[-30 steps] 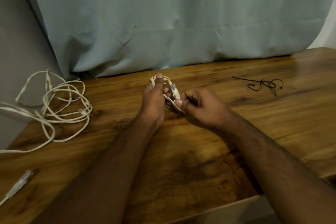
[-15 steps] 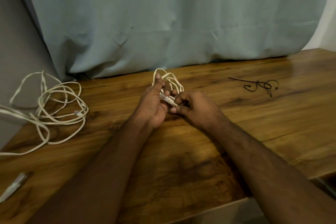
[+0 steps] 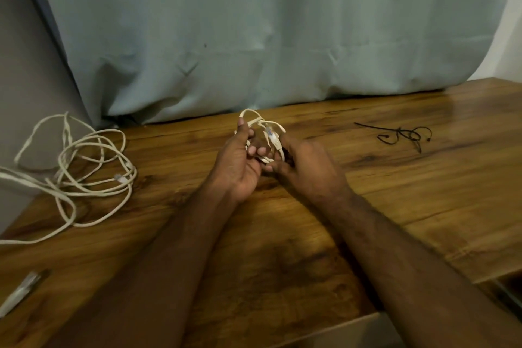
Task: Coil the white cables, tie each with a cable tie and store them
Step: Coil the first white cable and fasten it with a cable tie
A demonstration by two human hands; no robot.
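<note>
A small coil of white cable (image 3: 264, 127) with a clear plug at its end is held above the middle of the wooden table (image 3: 423, 192). My left hand (image 3: 240, 161) grips the coil from the left, thumb up along its loops. My right hand (image 3: 305, 169) holds the coil's right side, fingers curled around the strands just below the plug. A second white cable (image 3: 93, 175) lies in a loose tangle at the table's left edge. Black cable ties (image 3: 401, 134) lie at the back right.
A pale blue curtain (image 3: 254, 37) hangs behind the table's far edge. A white plug end (image 3: 19, 294) rests at the near left corner. The tangled cable's strands run off the table's left side. The near edge drops away at bottom right.
The coil has turned in my hands, so the plug now points up between them. My right hand has shifted its grip lower on the strands.
</note>
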